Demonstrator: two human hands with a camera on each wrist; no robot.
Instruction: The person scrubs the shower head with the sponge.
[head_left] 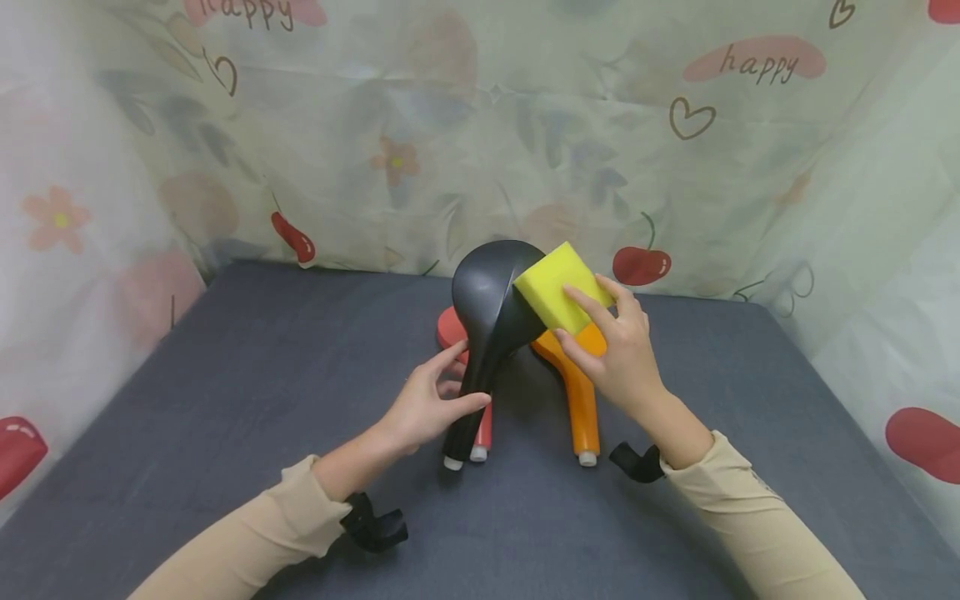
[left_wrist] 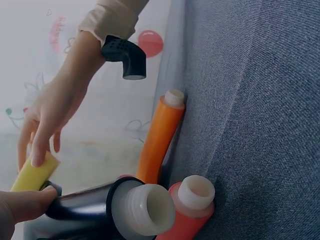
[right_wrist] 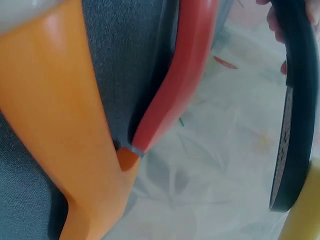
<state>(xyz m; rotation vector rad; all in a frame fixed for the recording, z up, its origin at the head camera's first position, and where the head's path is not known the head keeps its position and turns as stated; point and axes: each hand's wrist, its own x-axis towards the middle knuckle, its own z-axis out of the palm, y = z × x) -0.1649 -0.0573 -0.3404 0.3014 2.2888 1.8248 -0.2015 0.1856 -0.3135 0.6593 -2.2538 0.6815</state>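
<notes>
My left hand (head_left: 422,410) grips the handle of a black shower head (head_left: 486,292), which is raised and tilted with its rounded back toward the head camera. In the right wrist view its perforated face shows edge-on along the black rim (right_wrist: 299,150). Thumb and fingertips of my right hand (head_left: 624,357) pinch a yellow sponge (head_left: 557,285) that lies against the right side of the black head. Behind and below, partly covered, are a red shower head (head_left: 451,327) and an orange shower head (head_left: 581,404), both on the table.
Dark grey cloth covers the table (head_left: 300,350). A patterned curtain (head_left: 480,167) hangs along its back and sides. Each wrist wears a black camera mount, one at the left sleeve (head_left: 373,525) and one at the right (head_left: 636,463). White threaded ends point toward the table's front.
</notes>
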